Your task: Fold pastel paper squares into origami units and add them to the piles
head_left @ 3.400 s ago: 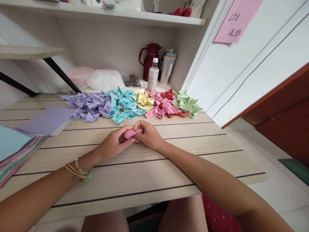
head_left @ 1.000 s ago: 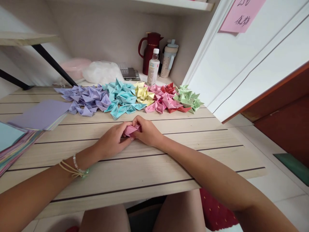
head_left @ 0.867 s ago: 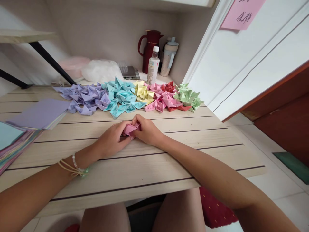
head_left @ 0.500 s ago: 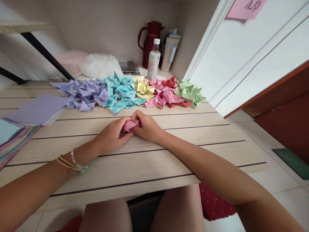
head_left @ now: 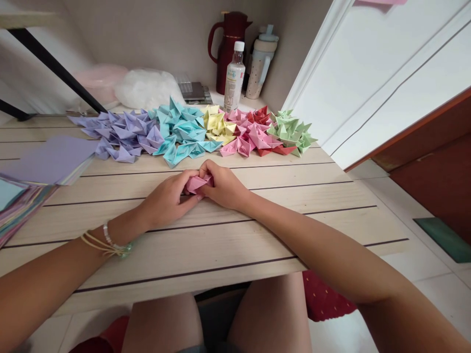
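A small folded pink paper boat is held between both hands over the middle of the table. My left hand grips its left side, fingers curled over the top and thumb below. My right hand pinches its right end with bent fingers. The fingers cover part of the folds. Beyond the hands lies a row of folded paper boats grouped by colour: purple boats, turquoise boats, yellow boats, pink boats with red ones among them, and green boats.
Stacked square paper sheets lie at the table's left. Behind the boats stand a clear bottle, a dark red jug and a pale tumbler. A white plastic bag sits back left. The slatted table ends at my knees.
The camera view has shifted slightly, so the background sits higher in the picture. Both hands keep their hold on the pink paper, more of which shows between the fingers.
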Motion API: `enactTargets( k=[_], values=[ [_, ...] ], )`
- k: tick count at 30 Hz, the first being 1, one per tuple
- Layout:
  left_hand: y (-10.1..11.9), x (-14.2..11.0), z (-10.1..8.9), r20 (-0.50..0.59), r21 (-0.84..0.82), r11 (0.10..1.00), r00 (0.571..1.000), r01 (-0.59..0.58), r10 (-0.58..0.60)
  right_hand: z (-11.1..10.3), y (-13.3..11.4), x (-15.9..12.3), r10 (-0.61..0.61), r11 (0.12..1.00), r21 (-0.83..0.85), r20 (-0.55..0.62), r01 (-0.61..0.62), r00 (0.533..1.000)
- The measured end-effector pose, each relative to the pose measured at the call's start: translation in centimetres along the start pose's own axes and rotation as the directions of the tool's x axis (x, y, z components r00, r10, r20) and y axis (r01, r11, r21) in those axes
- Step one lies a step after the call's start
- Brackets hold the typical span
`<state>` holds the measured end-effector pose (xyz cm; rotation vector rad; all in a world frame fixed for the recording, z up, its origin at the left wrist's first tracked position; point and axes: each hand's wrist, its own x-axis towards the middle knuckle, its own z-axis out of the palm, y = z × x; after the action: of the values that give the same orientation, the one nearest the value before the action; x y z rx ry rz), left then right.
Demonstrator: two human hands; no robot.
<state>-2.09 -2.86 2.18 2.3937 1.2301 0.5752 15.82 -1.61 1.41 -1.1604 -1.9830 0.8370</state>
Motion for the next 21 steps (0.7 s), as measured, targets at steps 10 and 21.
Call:
enactTargets(
  k=[10, 21],
  values=[
    [0.08, 0.00, -0.03, -0.007, 0.004, 1.000, 1.000, -0.009, 0.009, -0.08, -0.05, 0.02, -0.008, 1.000, -0.001, 0.004, 0.008, 1.000],
    [0.05, -0.03, -0.06, -0.013, 0.019, 1.000, 1.000, -0.017, 0.017, -0.03, 0.12, 0.06, -0.030, 1.000, 0.002, 0.003, 0.029, 1.000]
  ],
)
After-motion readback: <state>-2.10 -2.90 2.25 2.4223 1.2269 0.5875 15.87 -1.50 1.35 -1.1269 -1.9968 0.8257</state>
